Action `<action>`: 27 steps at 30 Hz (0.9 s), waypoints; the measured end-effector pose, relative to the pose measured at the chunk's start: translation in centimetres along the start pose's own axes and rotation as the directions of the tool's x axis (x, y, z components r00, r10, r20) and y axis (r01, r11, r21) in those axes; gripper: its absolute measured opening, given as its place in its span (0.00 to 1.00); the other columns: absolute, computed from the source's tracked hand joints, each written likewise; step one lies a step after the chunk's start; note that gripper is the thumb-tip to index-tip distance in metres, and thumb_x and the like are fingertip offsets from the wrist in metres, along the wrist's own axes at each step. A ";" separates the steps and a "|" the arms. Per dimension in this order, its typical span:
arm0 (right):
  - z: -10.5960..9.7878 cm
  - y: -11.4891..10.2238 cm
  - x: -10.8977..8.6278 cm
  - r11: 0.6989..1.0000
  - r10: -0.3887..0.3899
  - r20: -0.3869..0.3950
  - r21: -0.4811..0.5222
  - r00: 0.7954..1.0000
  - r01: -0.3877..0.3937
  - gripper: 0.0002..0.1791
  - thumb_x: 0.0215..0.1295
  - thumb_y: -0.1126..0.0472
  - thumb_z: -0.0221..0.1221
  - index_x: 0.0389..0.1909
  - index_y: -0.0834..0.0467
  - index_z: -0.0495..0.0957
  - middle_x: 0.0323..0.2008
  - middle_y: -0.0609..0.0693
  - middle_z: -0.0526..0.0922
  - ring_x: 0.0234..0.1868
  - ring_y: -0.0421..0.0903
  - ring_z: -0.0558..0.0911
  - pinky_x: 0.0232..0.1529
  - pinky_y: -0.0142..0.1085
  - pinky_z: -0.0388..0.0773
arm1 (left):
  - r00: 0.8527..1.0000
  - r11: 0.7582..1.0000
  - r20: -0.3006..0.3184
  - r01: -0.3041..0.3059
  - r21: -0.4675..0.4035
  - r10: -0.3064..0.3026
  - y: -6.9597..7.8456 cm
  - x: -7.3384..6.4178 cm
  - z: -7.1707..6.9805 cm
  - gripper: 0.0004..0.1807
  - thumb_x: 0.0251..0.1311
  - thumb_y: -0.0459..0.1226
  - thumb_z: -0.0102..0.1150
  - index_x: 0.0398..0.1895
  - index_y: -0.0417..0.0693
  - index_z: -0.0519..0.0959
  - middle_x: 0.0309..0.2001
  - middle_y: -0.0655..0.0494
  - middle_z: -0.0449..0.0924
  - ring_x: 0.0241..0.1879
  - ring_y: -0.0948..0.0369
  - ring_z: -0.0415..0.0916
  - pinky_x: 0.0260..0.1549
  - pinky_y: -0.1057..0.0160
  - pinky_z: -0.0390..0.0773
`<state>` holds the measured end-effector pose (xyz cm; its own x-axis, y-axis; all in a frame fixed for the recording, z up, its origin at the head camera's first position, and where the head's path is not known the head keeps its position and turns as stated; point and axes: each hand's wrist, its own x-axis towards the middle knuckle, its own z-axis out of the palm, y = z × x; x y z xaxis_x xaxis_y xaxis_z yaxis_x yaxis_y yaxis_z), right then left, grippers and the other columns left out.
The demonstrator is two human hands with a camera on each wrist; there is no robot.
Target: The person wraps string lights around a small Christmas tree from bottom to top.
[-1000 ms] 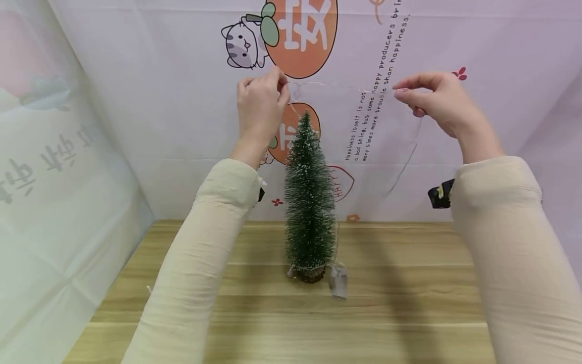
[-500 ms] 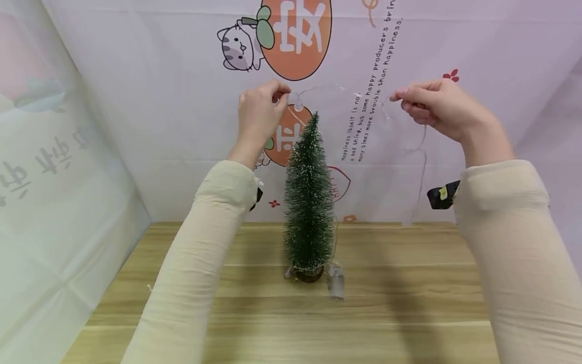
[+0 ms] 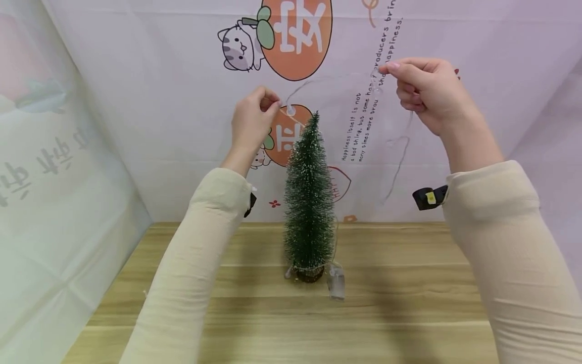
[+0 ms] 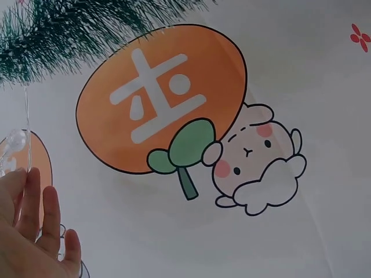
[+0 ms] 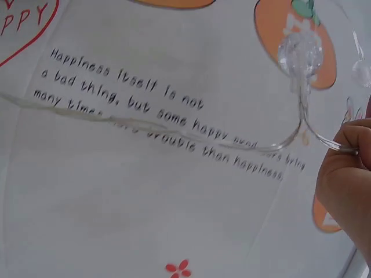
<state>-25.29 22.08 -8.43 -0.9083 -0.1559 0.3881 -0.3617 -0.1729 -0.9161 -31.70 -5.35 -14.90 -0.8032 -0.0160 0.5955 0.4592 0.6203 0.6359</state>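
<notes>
A small green Christmas tree with white-dusted tips stands upright on the table. My left hand, left of its top, pinches the thin wire of a string of fairy lights between thumb and fingers. Just past those fingertips hangs a clear bulb. Higher up on the right, my right hand pinches the same string, which arches between both hands. The loose end dangles below it, with a round clear bulb large in the right wrist view. More wire circles the trunk base, leading to a clear battery box.
The wood-grain table runs back to a pale printed wall cloth with orange ovals, cartoon animals and lettering. Another white cloth hangs along the left side. Black camera straps circle the wrists.
My right hand has risen and shifted a little left, still pinching the string. The left hand has dropped slightly to the left with its part of the wire. The tree stays put.
</notes>
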 end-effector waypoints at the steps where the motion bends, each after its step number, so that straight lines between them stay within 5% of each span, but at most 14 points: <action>1: 0.5 0.0 0.0 1.000 -0.007 0.002 -0.005 1.000 0.007 0.05 0.60 0.66 0.63 0.32 0.64 0.85 0.12 0.46 0.62 0.17 0.42 0.47 0.21 0.30 0.38 | 1.000 1.000 0.001 0.003 -0.009 -0.003 -0.2 0.0 -0.1 0.10 0.67 0.44 0.54 0.45 0.51 0.79 0.44 0.56 0.85 0.45 0.61 0.78 0.46 0.62 0.75; 11: 4.2 0.5 -0.6 0.993 -0.021 0.044 -0.114 0.999 0.026 0.06 0.60 0.62 0.64 0.33 0.61 0.85 0.11 0.45 0.64 0.17 0.44 0.48 0.22 0.34 0.39 | 1.000 0.994 0.018 -0.006 -0.108 0.008 -1.9 -0.8 -0.6 0.09 0.66 0.40 0.56 0.44 0.45 0.78 0.42 0.52 0.83 0.41 0.61 0.77 0.43 0.67 0.75; 19: 4.8 1.7 -0.8 0.987 -0.028 0.086 -0.153 0.996 0.041 0.06 0.63 0.62 0.61 0.32 0.59 0.85 0.10 0.44 0.68 0.14 0.41 0.51 0.23 0.35 0.39 | 1.000 0.985 -0.008 -0.007 -0.174 0.005 -2.8 -1.0 -0.2 0.02 0.62 0.32 0.58 0.37 0.45 0.77 0.41 0.48 0.82 0.43 0.58 0.78 0.45 0.65 0.77; 27: 4.1 2.5 -0.9 0.991 -0.052 0.078 -0.123 0.996 0.061 0.06 0.64 0.63 0.60 0.31 0.58 0.85 0.10 0.43 0.63 0.14 0.41 0.49 0.21 0.34 0.38 | 0.999 1.000 0.036 -0.003 -0.015 0.003 -2.1 -0.3 -0.2 0.08 0.67 0.41 0.54 0.44 0.48 0.77 0.44 0.54 0.83 0.42 0.59 0.77 0.43 0.63 0.74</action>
<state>-24.50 17.82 -10.68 -0.8693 -0.2222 0.4415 -0.4394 -0.0615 -0.8962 -32.40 -6.83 -16.31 -0.8149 0.0143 0.5795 0.4670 0.6084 0.6417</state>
